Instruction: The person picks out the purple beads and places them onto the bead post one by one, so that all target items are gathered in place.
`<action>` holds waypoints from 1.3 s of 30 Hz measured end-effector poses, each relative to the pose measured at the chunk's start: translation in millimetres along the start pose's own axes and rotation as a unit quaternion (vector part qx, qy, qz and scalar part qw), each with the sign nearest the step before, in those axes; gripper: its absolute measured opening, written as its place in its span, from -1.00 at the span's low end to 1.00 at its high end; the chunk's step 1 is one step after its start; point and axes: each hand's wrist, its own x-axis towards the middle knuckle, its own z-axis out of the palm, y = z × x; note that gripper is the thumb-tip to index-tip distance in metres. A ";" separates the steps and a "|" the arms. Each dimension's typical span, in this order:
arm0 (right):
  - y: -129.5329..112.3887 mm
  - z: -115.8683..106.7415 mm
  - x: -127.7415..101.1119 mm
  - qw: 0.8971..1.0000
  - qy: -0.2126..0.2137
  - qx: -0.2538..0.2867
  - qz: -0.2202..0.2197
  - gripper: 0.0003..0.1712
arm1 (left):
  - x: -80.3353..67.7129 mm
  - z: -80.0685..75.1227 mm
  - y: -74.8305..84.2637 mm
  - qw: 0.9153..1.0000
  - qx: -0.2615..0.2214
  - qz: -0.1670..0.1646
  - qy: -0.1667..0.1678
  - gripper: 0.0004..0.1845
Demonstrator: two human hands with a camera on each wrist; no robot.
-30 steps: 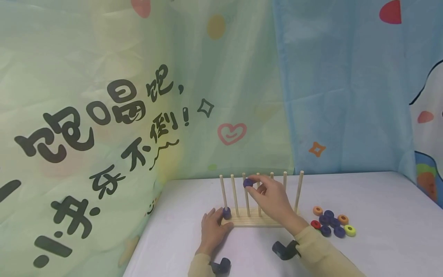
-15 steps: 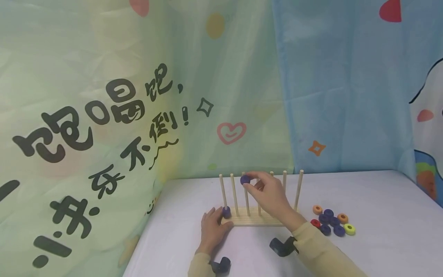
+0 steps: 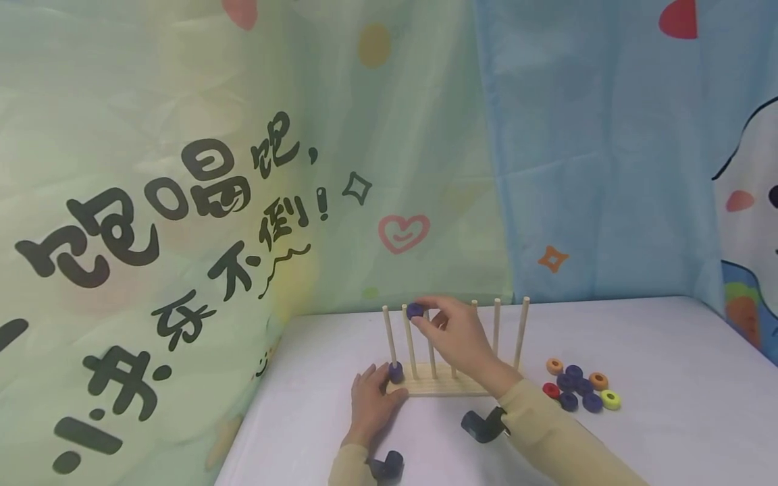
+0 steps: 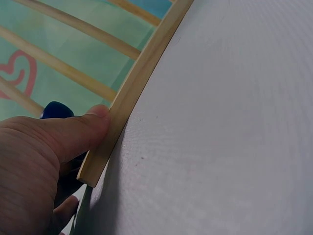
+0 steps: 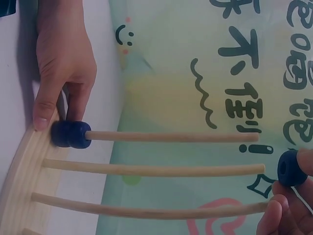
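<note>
A wooden peg rack [image 3: 440, 388] with a row of upright pegs stands on the table. At its left end my left hand [image 3: 369, 403] grips the base, the thumb [image 4: 85, 128] against the front edge and the other fingers partly hidden. Two dark blue beads [image 5: 71, 134] sit stacked at the bottom of the leftmost peg, close to that hand. My right hand [image 3: 460, 334] pinches another dark blue bead [image 5: 291, 169] between thumb and fingertips. Its hole faces the tip of the second peg [image 5: 161, 169], with a small gap visible in the right wrist view.
Right of the rack lies a loose group of beads: several dark blue ones [image 3: 592, 403], two orange [image 3: 598, 381], a red [image 3: 551, 391] and a yellow-green [image 3: 611, 399]. A printed cloth [image 3: 401, 169] hangs behind the white table [image 3: 662, 351].
My right hand has carried the pinched bead leftward, from near the third peg's top to the second peg's top. The left hand keeps its place on the rack.
</note>
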 end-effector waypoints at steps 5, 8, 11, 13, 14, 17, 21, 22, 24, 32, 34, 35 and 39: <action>-1.9 4.0 2.0 1.000 0.008 -0.008 -0.014 -0.66 | 0.1 0.6 -0.4 1.000 0.003 -0.004 -0.002 -0.47; -3.7 6.6 3.3 1.000 0.016 -0.012 -0.013 -0.65 | -0.1 -0.5 -0.3 1.000 0.005 0.000 0.000 -0.49; -5.2 9.0 4.5 1.000 0.017 -0.010 -0.006 -0.64 | -1.0 -1.1 0.2 1.000 0.004 0.002 0.005 -0.50; -6.3 9.8 5.1 1.000 0.015 -0.008 -0.001 -0.64 | -1.2 -0.7 0.7 1.000 0.001 0.005 0.008 -0.50; -7.0 9.9 5.2 1.000 0.013 -0.007 0.000 -0.64 | -0.9 0.0 0.8 1.000 0.001 0.006 0.007 -0.49; -9.6 9.7 5.8 1.000 0.011 -0.005 0.004 -0.65 | 0.5 2.8 0.8 1.000 0.002 0.008 -0.002 -0.47; -11.3 13.4 7.7 1.000 0.008 0.002 0.008 -0.65 | 0.3 3.3 0.1 1.000 0.002 0.018 -0.001 -0.48; -11.5 15.4 8.6 1.000 0.006 0.002 0.008 -0.65 | -0.2 2.5 -0.4 1.000 0.001 0.020 0.004 -0.49; -11.6 19.7 10.6 1.000 -0.002 0.004 0.006 -0.65 | -1.9 0.6 -1.6 1.000 0.003 0.023 0.015 -0.50; -11.7 25.3 14.4 1.000 0.004 0.002 0.014 -0.67 | -1.8 -0.7 -1.4 0.999 0.004 0.033 0.016 -0.49; -11.7 26.9 15.2 1.000 0.001 0.004 0.011 -0.67 | -1.3 -1.2 -1.4 1.000 0.005 0.026 0.013 -0.48; -11.5 27.8 15.4 1.000 -0.002 0.004 0.010 -0.67 | -1.1 -1.2 -1.4 1.000 0.004 0.022 0.011 -0.48; -10.5 29.8 15.3 1.000 -0.009 0.007 0.008 -0.66 | -0.5 -0.3 -1.4 1.000 0.003 0.016 0.006 -0.49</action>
